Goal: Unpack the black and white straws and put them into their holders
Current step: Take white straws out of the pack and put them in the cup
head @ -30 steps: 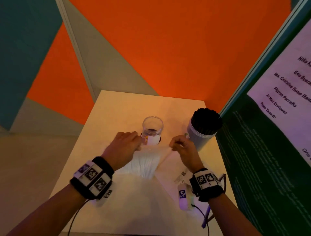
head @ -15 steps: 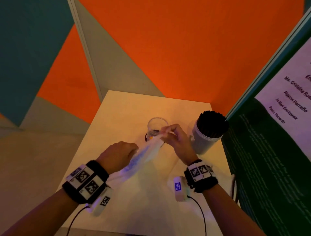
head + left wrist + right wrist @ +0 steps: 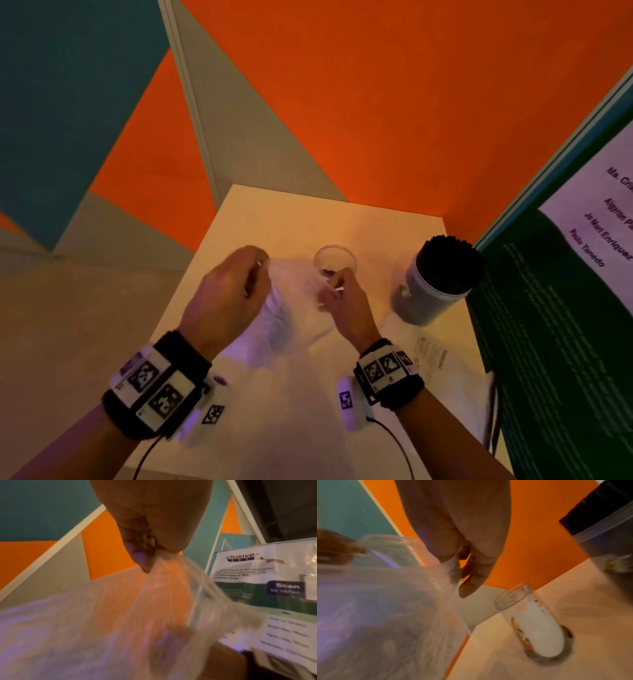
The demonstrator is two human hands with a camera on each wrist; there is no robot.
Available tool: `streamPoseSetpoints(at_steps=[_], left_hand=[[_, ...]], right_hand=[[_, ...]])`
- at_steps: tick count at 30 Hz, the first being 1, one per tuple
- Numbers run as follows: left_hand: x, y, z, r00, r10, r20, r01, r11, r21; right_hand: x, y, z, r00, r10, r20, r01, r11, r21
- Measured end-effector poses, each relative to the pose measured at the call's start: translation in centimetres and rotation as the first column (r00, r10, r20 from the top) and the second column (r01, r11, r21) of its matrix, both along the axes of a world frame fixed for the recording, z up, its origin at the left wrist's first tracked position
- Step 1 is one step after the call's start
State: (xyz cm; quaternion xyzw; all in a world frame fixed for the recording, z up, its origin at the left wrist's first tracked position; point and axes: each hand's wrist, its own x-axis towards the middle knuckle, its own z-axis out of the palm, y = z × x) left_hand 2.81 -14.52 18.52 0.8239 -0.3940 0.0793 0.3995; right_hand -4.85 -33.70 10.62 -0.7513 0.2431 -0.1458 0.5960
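Both grips pinch the mouth of the clear bag of white straws [image 3: 284, 308], pulled apart above the table [image 3: 294, 219].

From my remote station I see the left hand [image 3: 227, 294] nipping one edge of the bag between thumb and fingers [image 3: 139, 558], and the right hand [image 3: 346, 301] nipping the opposite edge, its fingers [image 3: 476, 577] curled at the film. Blur hides the straws inside. Just beyond the right hand stands the empty clear glass holder [image 3: 335, 258], upright. Farther right, near the green poster [image 3: 548, 342], stands the grey holder [image 3: 428, 301], packed with black straws [image 3: 452, 263]. A flat empty wrapper [image 3: 431, 353] lies before it.
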Motion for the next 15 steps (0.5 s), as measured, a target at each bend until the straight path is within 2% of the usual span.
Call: streamPoseSetpoints(at_steps=[2, 3, 4, 5, 6, 7, 8, 10, 13, 15], left_hand=[[-1.3, -0.8, -2.0, 0.989, -0.106, -0.102, 0.116, 0.989, 0.096], [-1.8, -1.3, -3.3, 0.971, -0.145, -0.192, 0.174, 0.974, 0.143], [-2.1, -2.0, -4.8, 0.94, -0.157, -0.303, 0.219, 0.959, 0.18], [-2.2, -2.6, -6.3, 0.896, -0.148, -0.419, 0.253, 0.945, 0.207], [-2.3, -3.1, -7.6, 0.845, -0.129, -0.518, 0.284, 0.931, 0.231], [-2.2, -3.6, -8.6, 0.798, -0.119, -0.592, 0.321, 0.914, 0.249], [-2.3, -4.1, -9.6, 0.76, -0.126, -0.638, 0.365, 0.895, 0.258], [-2.5, -5.1, -10.7, 0.711, -0.175, -0.681, 0.45, 0.857, 0.25], [-2.6, -6.2, -11.4, 0.677, -0.213, -0.705, 0.5, 0.836, 0.227], [-2.4, -6.9, -11.5, 0.666, -0.23, -0.71, 0.512, 0.832, 0.211]], right_hand=[[-0.7, -2.0, -1.1, 0.988, -0.035, -0.149, 0.015, 0.991, -0.137], [-1.1, -2.9, -1.7, 0.954, -0.029, -0.297, -0.034, 0.978, -0.205], [-1.6, -3.6, -2.5, 0.88, 0.005, -0.476, -0.155, 0.949, -0.276], [-2.1, -4.0, -3.1, 0.754, 0.061, -0.654, -0.344, 0.885, -0.314], [-2.5, -3.9, -3.6, 0.619, 0.141, -0.773, -0.523, 0.808, -0.271], [-2.9, -3.4, -4.2, 0.538, 0.233, -0.81, -0.625, 0.755, -0.198], [-3.1, -2.9, -4.8, 0.527, 0.323, -0.786, -0.662, 0.736, -0.142], [-3.2, -1.4, -5.7, 0.603, 0.422, -0.678, -0.65, 0.752, -0.11], [-2.7, 0.3, -8.1, 0.723, 0.37, -0.583, -0.546, 0.824, -0.154], [-2.7, 0.8, -9.5, 0.734, 0.296, -0.612, -0.49, 0.854, -0.175]])
